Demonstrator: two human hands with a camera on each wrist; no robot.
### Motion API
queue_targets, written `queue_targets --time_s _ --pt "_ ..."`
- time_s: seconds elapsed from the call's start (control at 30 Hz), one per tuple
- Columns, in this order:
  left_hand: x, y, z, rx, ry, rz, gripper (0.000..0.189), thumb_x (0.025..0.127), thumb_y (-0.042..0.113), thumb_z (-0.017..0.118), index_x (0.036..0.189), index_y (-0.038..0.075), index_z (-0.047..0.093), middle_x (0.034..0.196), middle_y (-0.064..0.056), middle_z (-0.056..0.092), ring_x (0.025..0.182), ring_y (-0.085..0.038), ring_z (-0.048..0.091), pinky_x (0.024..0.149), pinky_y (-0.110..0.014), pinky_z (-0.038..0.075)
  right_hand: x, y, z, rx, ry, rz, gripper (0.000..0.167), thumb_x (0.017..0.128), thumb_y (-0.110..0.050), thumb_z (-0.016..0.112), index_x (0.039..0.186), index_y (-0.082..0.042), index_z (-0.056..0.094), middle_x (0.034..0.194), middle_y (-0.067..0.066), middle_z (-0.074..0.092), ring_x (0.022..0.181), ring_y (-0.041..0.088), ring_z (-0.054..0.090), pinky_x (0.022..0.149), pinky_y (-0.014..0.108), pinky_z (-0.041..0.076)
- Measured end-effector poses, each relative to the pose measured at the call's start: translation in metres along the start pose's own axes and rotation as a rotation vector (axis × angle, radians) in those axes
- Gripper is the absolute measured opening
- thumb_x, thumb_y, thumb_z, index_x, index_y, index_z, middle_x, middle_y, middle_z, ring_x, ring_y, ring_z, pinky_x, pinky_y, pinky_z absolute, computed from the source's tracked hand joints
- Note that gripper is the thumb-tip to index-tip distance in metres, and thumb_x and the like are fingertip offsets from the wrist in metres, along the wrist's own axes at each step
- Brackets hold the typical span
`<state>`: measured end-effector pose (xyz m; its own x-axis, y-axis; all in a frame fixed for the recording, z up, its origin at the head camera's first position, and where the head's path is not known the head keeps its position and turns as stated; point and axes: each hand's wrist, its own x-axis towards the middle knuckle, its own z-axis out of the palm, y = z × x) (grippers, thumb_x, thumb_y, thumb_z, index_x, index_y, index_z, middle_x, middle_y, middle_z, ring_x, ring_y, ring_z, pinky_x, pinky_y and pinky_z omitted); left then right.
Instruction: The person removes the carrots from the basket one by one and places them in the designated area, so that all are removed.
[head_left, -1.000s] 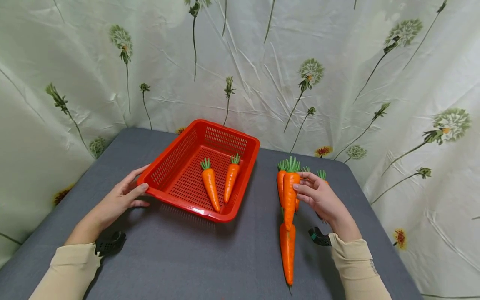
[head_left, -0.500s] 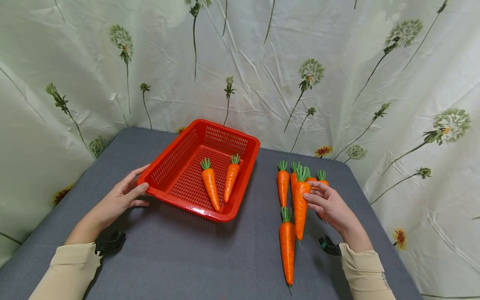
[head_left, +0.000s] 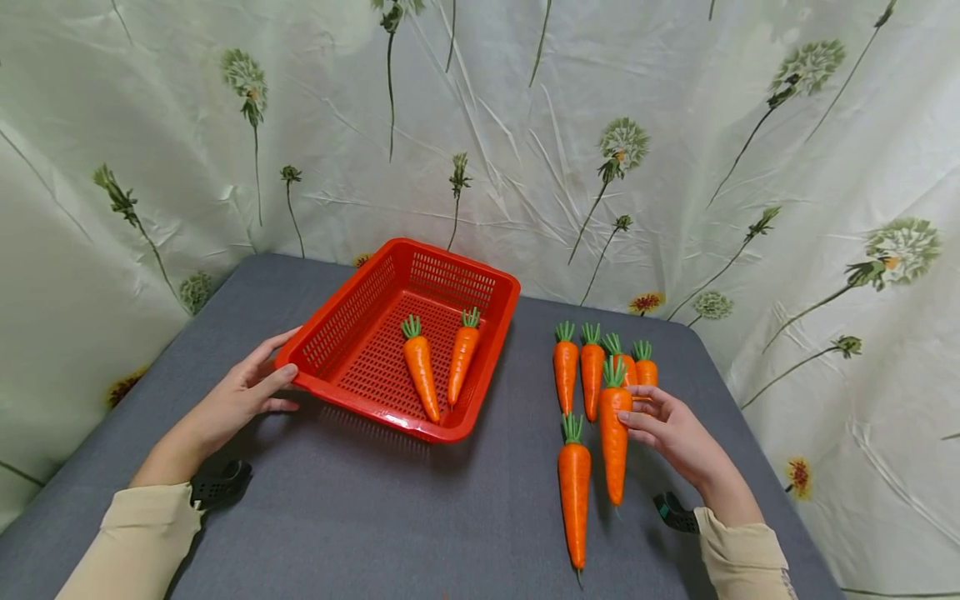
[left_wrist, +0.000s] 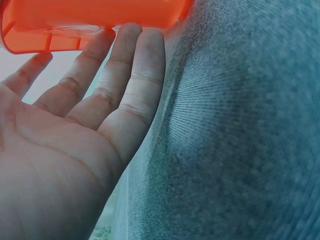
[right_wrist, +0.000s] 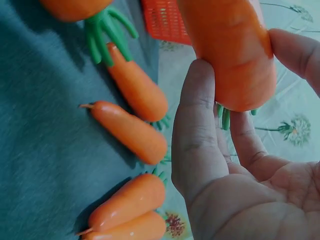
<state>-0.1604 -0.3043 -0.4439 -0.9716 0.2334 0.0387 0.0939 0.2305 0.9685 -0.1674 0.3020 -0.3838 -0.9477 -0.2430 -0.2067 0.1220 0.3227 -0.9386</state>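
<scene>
My right hand (head_left: 678, 437) pinches a carrot (head_left: 614, 442) near its leafy top, thumb on one side and fingers on the other. In the right wrist view the fat end of this carrot (right_wrist: 237, 55) sits between the fingertips. At the left, my left hand (head_left: 240, 392) touches the near left corner of a red plastic basket (head_left: 345, 317), its thumb at the rim. The left wrist view shows straight fingers (left_wrist: 135, 85) against the basket's outer wall. Two carrots lie inside the basket, one (head_left: 422, 379) left of the other (head_left: 462, 367).
Several carrots (head_left: 566, 379) lie side by side behind the right hand, green tops pointing away. Another carrot (head_left: 575, 500) lies nearer, left of the held one. The grey tabletop (head_left: 375, 525) ends at a flower-printed curtain (head_left: 510, 150).
My right hand has brought the carrot nearer and to the right, away from the row and from above the near carrot. The left hand and basket have stayed put.
</scene>
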Motion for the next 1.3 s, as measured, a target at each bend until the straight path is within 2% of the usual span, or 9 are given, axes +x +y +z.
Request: queue_targets --time_s 0.37,0.6,0.83,1.13,1.3 --pt "0.000 0.001 0.000 -0.021 -0.009 0.012 0.063 0.116 0.025 0.050 0.172 0.026 0.022 0.162 -0.029 0.035 0.114 0.005 0.065 0.084 -0.034 0.066 -0.008 0.014 -0.002 -0.040 -0.034 0.049 0.056 0.106 -0.010 0.065 0.149 0.011 0.036 0.118 0.000 0.064 0.102 0.006 0.070 0.091 0.023 0.062" --pt "0.000 0.001 0.000 -0.015 -0.009 0.007 0.063 0.116 0.024 0.051 0.172 0.026 0.022 0.161 -0.026 0.037 0.114 0.004 0.065 0.084 -0.034 0.066 -0.008 0.022 -0.002 -0.048 -0.042 0.131 0.054 0.105 -0.015 0.069 0.146 0.006 0.040 0.118 0.003 0.064 0.102 0.009 0.071 0.091 0.025 0.062" --pt "0.000 0.001 0.000 -0.014 -0.013 0.006 0.064 0.116 0.026 0.050 0.172 0.027 0.021 0.163 -0.029 0.035 0.114 0.005 0.064 0.085 -0.033 0.065 -0.011 0.030 0.000 -0.067 -0.075 0.148 0.057 0.106 -0.017 0.068 0.147 0.010 0.038 0.117 0.007 0.062 0.102 0.011 0.070 0.090 0.027 0.062" --pt "0.000 0.002 0.001 -0.015 -0.019 0.008 0.063 0.116 0.026 0.049 0.172 0.027 0.021 0.162 -0.027 0.034 0.115 0.004 0.064 0.085 -0.034 0.065 -0.011 0.035 0.004 -0.098 -0.069 0.182 0.060 0.105 -0.017 0.070 0.147 0.012 0.039 0.124 0.016 0.060 0.100 0.013 0.071 0.088 0.031 0.064" --pt "0.000 0.001 0.000 -0.018 -0.020 0.007 0.063 0.116 0.026 0.049 0.172 0.028 0.021 0.162 -0.026 0.034 0.115 0.004 0.064 0.085 -0.034 0.065 -0.011 0.037 0.006 -0.103 -0.077 0.200 0.061 0.103 -0.018 0.073 0.146 0.012 0.040 0.120 0.015 0.062 0.100 0.015 0.072 0.089 0.032 0.064"
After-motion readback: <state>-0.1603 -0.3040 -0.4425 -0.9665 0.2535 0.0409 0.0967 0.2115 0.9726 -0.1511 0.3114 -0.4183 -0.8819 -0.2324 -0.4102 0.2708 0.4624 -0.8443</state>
